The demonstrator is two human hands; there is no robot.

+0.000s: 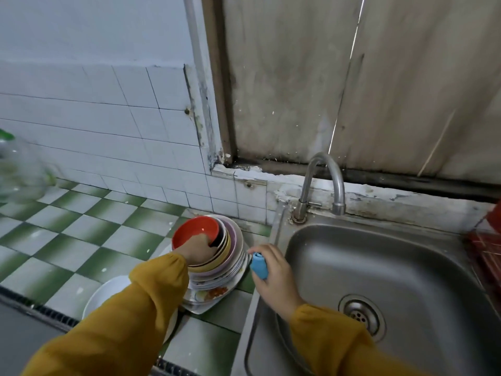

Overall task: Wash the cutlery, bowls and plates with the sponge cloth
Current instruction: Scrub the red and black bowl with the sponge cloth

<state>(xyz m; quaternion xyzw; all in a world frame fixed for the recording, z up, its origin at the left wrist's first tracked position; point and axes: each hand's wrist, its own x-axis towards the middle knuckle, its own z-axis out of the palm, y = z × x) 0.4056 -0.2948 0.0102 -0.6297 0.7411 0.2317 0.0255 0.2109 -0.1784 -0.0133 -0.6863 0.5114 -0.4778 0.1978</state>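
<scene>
A stack of dirty bowls and plates (233, 256) stands on the green-and-white tiled counter just left of the sink. On top lies a red bowl (195, 230), tilted. My left hand (196, 249) grips the red bowl at its near rim, fingers reaching down inside the stack. My right hand (273, 272) hovers over the sink's left edge, its fingers curled round a blue sponge cloth (259, 265). The bottom plate (206, 295) carries red food scraps. No cutlery shows.
The steel sink (406, 270) with its drain (362, 314) lies at the right, a curved tap (322, 183) behind it. A white plate (108, 294) sits near the counter's front edge. A clear jar (19, 169) stands far left, a red rack (488, 251) far right.
</scene>
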